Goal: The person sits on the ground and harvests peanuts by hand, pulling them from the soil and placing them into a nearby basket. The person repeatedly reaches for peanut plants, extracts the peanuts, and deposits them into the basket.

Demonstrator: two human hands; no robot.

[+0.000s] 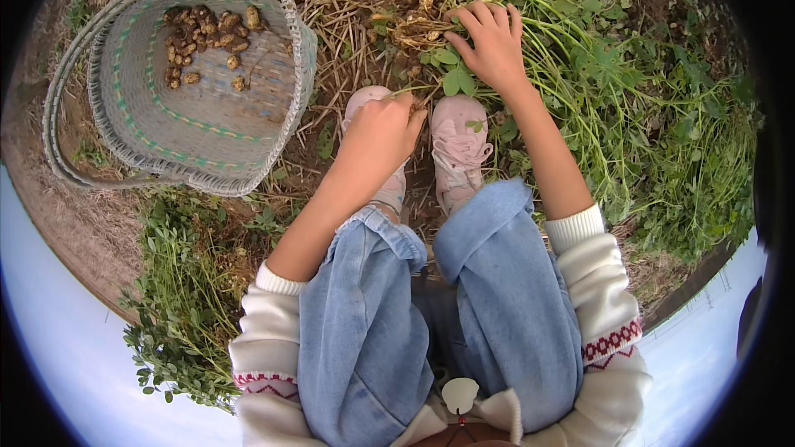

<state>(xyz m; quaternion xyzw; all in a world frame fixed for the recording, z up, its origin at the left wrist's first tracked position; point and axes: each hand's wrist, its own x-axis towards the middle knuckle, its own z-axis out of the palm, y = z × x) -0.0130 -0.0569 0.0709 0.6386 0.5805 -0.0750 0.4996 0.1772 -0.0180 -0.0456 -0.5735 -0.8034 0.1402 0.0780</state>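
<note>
My left hand [386, 127] hangs above my left shoe, fingers curled around a thin peanut plant stem [404, 92]; brownish bits show by the thumb. My right hand [489, 43] lies on a pile of uprooted peanut plants [577, 56], its fingers spread over the stems near the root end. Roots with peanut pods [425, 3] stick out to the left of its fingertips. On the left a woven basket [205, 112] with a looped handle stands on the ground. Several soil-covered peanuts [208, 31] lie inside it, gathered towards its far side.
My pink shoes [459, 136] stand on soil strewn with dry straw [329, 25]. More green plants [186, 285] lie at the lower left, behind the basket. The plant pile stretches along my right side. My denim-clad knees [379, 298] are bent between my arms.
</note>
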